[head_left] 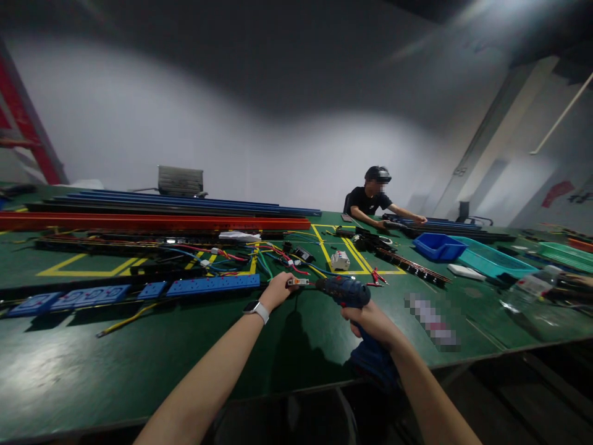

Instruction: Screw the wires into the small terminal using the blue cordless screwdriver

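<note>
My left hand (278,292), with a watch on its wrist, pinches a small white block with an orange mark (299,282), which looks like a circuit breaker. A blue cordless drill (345,290) is gripped in my right hand (370,321). The drill points left, its tip close to the block; whether they touch I cannot tell. Left of my left hand lies a black power strip with blue sockets (213,284). Colored wires (266,256) spread just beyond my hands. A white circuit breaker (340,261) stands on the table behind the drill.
Orange (152,221) and blue rails (185,203) lie across the back of the green table (194,364). To the right are a blue bin (439,246), a teal basket (493,258) and a clear plastic container (523,293). A co-worker (370,201) sits at the far side.
</note>
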{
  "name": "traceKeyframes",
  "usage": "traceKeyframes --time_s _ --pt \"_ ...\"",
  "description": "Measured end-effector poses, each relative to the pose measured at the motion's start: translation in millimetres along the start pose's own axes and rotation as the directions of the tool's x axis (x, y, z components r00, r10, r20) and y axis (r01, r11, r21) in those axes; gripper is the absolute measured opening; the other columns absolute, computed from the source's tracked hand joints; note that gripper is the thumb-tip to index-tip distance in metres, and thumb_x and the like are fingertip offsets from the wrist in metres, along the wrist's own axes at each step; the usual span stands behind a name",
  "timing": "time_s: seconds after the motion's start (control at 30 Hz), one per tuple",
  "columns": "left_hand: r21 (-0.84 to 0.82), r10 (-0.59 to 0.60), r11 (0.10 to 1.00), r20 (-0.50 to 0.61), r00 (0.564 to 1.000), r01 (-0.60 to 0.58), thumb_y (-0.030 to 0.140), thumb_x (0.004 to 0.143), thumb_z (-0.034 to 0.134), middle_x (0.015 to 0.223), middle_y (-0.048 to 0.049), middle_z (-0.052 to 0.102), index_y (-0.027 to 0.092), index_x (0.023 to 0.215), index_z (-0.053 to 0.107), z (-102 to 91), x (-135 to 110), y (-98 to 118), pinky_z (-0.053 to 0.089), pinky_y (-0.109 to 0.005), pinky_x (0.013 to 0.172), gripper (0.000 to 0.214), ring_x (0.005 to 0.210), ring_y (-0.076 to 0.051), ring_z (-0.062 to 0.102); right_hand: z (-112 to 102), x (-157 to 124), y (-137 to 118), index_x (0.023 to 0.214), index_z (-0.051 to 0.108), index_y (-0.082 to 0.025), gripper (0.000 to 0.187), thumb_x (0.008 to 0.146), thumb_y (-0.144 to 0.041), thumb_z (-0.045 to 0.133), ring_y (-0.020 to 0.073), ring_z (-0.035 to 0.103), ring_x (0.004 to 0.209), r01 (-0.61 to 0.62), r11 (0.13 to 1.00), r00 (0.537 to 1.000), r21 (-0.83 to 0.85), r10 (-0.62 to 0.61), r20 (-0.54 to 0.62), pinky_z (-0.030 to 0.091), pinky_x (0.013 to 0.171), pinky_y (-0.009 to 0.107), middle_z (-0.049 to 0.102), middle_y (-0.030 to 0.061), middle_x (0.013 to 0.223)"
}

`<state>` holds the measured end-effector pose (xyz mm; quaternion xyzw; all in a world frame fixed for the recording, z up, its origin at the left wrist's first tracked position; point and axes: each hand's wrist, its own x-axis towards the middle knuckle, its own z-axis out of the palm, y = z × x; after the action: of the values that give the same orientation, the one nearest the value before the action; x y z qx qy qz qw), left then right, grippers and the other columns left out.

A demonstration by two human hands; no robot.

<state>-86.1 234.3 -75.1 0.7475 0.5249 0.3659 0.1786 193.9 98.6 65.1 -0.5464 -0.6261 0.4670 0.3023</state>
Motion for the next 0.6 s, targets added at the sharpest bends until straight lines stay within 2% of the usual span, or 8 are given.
traceKeyframes --time_s 0.6 --pt "0.000 0.018 1.000 -0.007 1.000 -0.018 0.046 0.085 0.061 0.096 -0.0071 0.066 0.020 0.093 0.067 -0.8 -1.3 0.7 0.047 -0.033 0.081 0.028 0.087 -0.021 0.061 -0.1 -1.0 -1.5 0.075 0.049 -0.020 0.015 0.071 -0.025 0.063 0.0091 0.042 0.037 0.004 1.000 1.000 -0.002 -0.004 0.019 0.030 0.041 0.022 0.047 -0.0070 0.043"
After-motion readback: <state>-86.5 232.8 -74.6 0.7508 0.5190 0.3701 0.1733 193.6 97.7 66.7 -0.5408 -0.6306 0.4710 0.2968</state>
